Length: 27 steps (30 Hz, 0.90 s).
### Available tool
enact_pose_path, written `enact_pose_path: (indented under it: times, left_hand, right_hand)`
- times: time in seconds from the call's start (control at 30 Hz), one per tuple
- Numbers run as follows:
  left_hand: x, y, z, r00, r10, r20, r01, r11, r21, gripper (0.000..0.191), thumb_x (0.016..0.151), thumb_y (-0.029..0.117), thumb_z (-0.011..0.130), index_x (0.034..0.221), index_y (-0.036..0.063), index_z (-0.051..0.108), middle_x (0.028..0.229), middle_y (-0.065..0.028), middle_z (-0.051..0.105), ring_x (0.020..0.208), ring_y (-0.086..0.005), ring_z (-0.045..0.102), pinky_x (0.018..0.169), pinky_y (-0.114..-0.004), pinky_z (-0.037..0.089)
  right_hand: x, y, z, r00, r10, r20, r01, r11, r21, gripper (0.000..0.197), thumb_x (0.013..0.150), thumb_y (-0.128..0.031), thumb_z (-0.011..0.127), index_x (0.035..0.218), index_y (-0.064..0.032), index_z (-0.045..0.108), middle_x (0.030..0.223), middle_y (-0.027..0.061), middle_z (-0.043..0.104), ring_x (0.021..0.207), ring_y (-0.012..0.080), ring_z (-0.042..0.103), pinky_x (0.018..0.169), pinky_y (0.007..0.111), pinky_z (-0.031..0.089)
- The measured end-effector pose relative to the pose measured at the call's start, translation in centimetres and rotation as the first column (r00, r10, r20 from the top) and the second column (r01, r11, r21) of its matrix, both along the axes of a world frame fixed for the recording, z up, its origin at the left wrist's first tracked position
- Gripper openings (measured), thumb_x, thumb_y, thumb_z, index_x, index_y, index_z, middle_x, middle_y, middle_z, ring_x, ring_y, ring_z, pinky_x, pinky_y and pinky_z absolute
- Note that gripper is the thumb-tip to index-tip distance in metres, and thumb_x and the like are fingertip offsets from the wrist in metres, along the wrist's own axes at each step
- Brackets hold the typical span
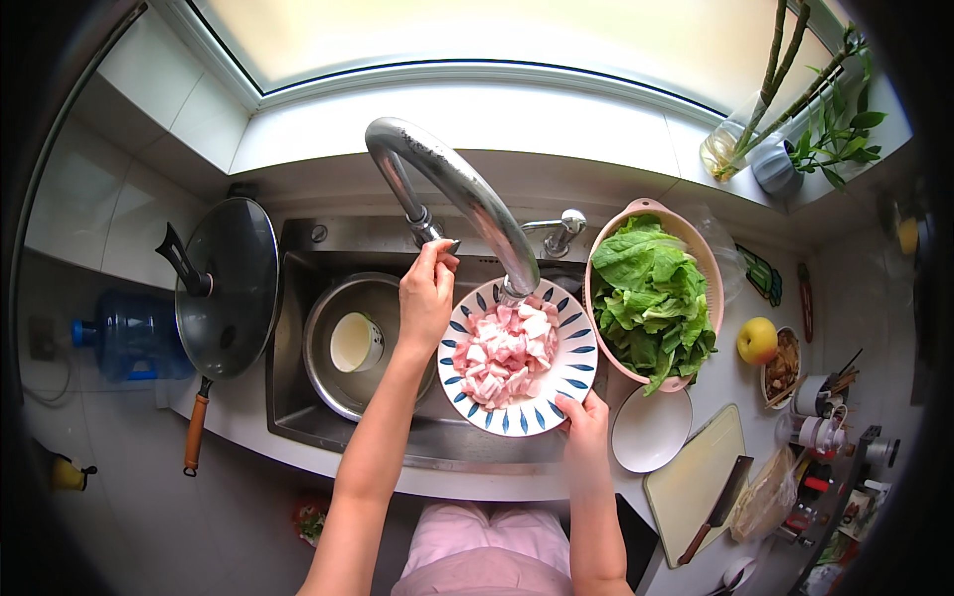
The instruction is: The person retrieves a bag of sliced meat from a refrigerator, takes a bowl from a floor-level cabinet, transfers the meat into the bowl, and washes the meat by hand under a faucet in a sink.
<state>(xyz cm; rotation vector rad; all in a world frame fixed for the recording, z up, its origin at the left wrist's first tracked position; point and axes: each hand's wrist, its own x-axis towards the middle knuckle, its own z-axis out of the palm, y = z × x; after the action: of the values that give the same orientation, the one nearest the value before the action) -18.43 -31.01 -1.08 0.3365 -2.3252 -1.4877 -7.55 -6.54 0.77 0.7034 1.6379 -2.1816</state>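
Observation:
My left hand [428, 290] grips the handle at the base of the chrome gooseneck faucet [462, 179]. In my right hand [585, 421] is the near right rim of a white plate [486, 422] with blue leaf marks. Pieces of raw, pale pink meat [510, 350] are heaped on it, directly below the spout. The plate is over the right side of the stainless steel sink [477, 443]. Left of my forearm, a metal basin [317, 372] stands in the sink with a small white cup or bowl [358, 343] inside. Whether water flows cannot be made out.
A pink colander [708, 276] of leafy greens [648, 290] touches the sink's right side. Beyond it lie a white bowl [652, 432], a cutting board [674, 488], a cleaver [727, 495] and an apple [756, 340]. A glass-lidded pan [231, 290] stands at the sink's left edge.

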Motion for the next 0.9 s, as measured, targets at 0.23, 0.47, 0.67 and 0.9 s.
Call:
enact_pose_path:
  times: [0.23,0.47,0.67,0.9]
  left_hand:
    - [0.5,-0.4,-0.4,1.000,-0.030,-0.009,0.030,0.999,0.017,0.020,0.090,-0.002,0.048,0.107,0.0007,0.058,0.084,-0.0133,0.066,0.076,-0.0239,0.066,0.069,-0.034,0.052]
    - [1.5,-0.6,0.3,0.999,-0.044,0.005,0.044,0.999,-0.003,0.024,0.090,0.001,0.049,0.112,0.0020,0.059,0.083,-0.0118,0.065,0.069,-0.0212,0.064,0.065,-0.034,0.050]
    - [4.3,0.6,3.6,0.993,-0.119,-0.011,0.110,0.948,-0.298,0.039,0.084,0.000,0.054,0.123,0.0019,0.054,0.101,-0.0131,0.060,0.098,-0.0310,0.055,0.085,-0.040,0.044]
    - [7.3,4.8,3.0,0.890,-0.331,0.315,0.450,0.754,-0.479,0.092,0.064,0.040,0.081,0.139,0.0066,0.039,0.129,-0.0183,0.045,0.120,-0.0342,0.043,0.099,-0.044,0.037]
  right_hand:
    - [0.0,-0.5,-0.2,1.000,0.005,0.005,-0.005,1.000,-0.006,0.021,0.082,0.000,0.057,0.102,0.0038,0.061,0.092,0.0072,0.067,0.076,0.0111,0.064,0.066,0.025,0.052]
    - [-0.1,-0.7,-0.6,1.000,0.029,-0.007,-0.029,1.000,0.002,0.021,0.082,-0.001,0.057,0.102,0.0037,0.061,0.091,0.0067,0.067,0.074,0.0105,0.063,0.065,0.024,0.052]
    - [0.1,-0.4,-1.2,1.000,0.006,-0.010,-0.006,1.000,-0.002,0.020,0.083,-0.002,0.058,0.102,0.0037,0.061,0.091,0.0068,0.066,0.074,0.0109,0.063,0.065,0.024,0.051]
    - [-0.1,-0.9,-3.2,1.000,0.028,0.009,-0.028,0.999,-0.022,0.018,0.083,-0.002,0.059,0.100,0.0028,0.061,0.090,0.0069,0.067,0.073,0.0107,0.062,0.065,0.025,0.051]
